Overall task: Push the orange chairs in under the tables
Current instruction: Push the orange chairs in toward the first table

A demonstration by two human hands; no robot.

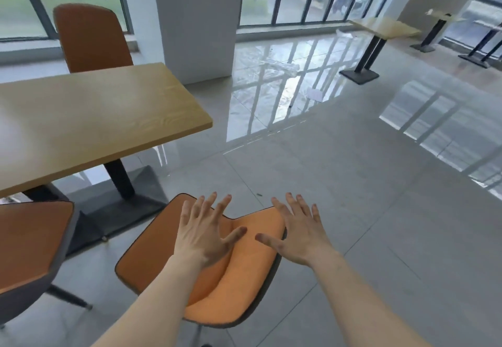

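An orange chair (pixel 239 287) with a grey shell stands on the floor just below me, off the near right corner of a wooden table (pixel 89 118). My left hand (pixel 206 232) hovers over the chair with fingers spread, holding nothing. My right hand (pixel 298 232) is spread the same way over the chair's right edge. Whether either palm touches the chair cannot be told. A second orange chair (pixel 30 243) sits at the lower left, partly under the table's near edge. A third orange chair (pixel 92 39) stands behind the table's far side.
The table rests on a black post with a flat base (pixel 130 200). A white pillar (pixel 198 20) rises behind it. More tables (pixel 385 30) stand at the far right by the windows. Glossy grey floor tiles (pixel 353 183) spread out to the right.
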